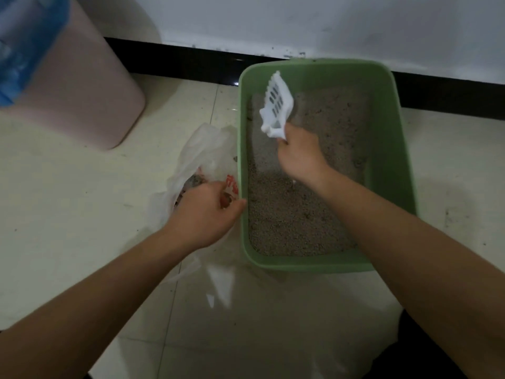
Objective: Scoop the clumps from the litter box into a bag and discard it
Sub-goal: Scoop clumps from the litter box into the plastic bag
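Green litter box [300, 262] sits on the floor [82, 214] by the wall [328, 23]. The right hand [300, 155] has its grip closed round the white scoop [277, 105], held up over the litter [287, 220]; it looks empty. The left hand [207, 212] pinches the bag [202, 151] open just beside the box. Next, dig under another clump.

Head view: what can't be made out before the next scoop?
All head view.
- Scoop: motion-blurred; handle hidden inside the right hand.
- Bag: the left hand covers part of its mouth, so contents barely show.
- Litter box: the right forearm hides its near right corner.
- Litter: too dim and grainy to pick out remaining clumps.
- Pink bin: top cut off by the upper left edge.
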